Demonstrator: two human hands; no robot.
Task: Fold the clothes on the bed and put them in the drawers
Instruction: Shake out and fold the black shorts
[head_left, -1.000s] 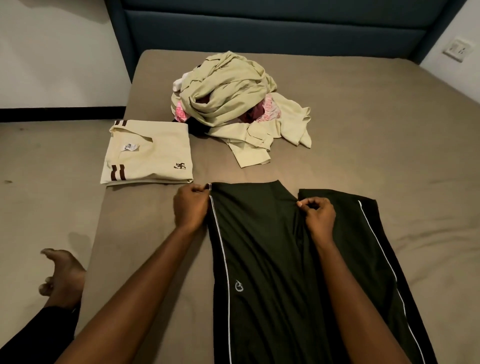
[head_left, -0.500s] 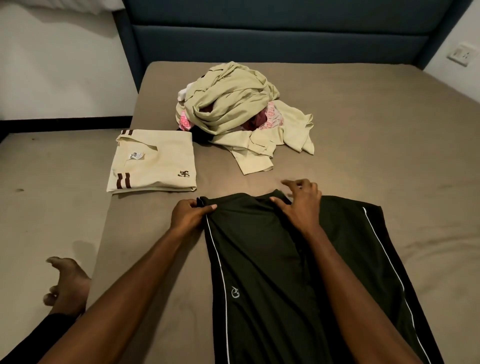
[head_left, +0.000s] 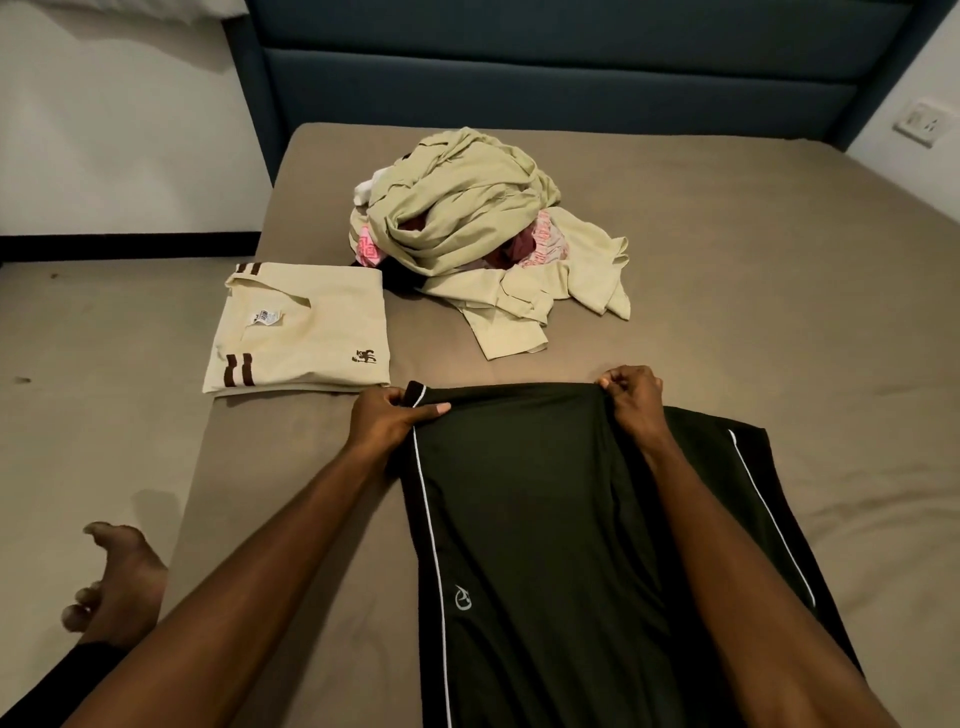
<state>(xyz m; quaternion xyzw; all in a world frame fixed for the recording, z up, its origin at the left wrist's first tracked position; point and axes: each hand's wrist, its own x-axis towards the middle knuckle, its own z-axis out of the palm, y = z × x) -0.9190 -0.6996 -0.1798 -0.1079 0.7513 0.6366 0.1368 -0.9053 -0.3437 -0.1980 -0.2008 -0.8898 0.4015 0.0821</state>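
Note:
Dark green track pants (head_left: 545, 519) with white side piping lie lengthwise on the brown bed (head_left: 753, 291) in front of me. My left hand (head_left: 389, 421) pinches the far left corner of the upper leg. My right hand (head_left: 631, 395) grips that leg's far edge on the right, with the fabric pulled taut between both hands. The other leg (head_left: 748, 467) shows underneath, offset to the right. A folded cream shirt (head_left: 301, 332) with brown stripes lies to the left. A heap of unfolded pale green and pink clothes (head_left: 467, 228) sits further back.
A dark blue headboard (head_left: 545, 67) runs along the far end of the bed. The floor (head_left: 93, 364) lies to the left, where my bare foot (head_left: 119, 582) stands. A wall socket (head_left: 922, 122) is at the upper right.
Both hands have carried the upper leg's far edge away from me, and my right hand has slid rightward along it. The leg now covers more of the one beneath.

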